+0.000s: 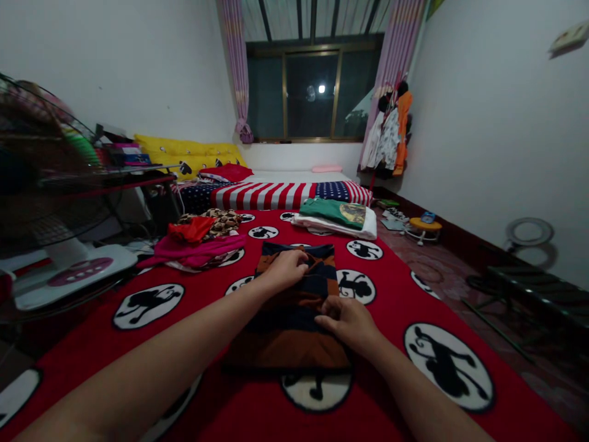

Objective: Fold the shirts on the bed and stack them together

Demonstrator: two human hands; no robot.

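A brown and navy striped shirt (294, 347) lies folded into a rough rectangle in front of me. My left hand (288, 269) rests on its far part, fingers bent and closed on the cloth around the opening. At the right edge, my right hand (348, 320) has its thumb and fingers curled together on the fabric. The parts of the shirt beneath both hands are hidden. Under it spreads a red blanket (221, 350) with white circles and black figures.
Folded green (329, 212) and white clothes are stacked at the far right of the blanket. A loose pile with a magenta garment (197, 250) lies far left. A fan base (73, 273) stands left; a dark bench (538, 285) and an orange stool (423, 224) stand right.
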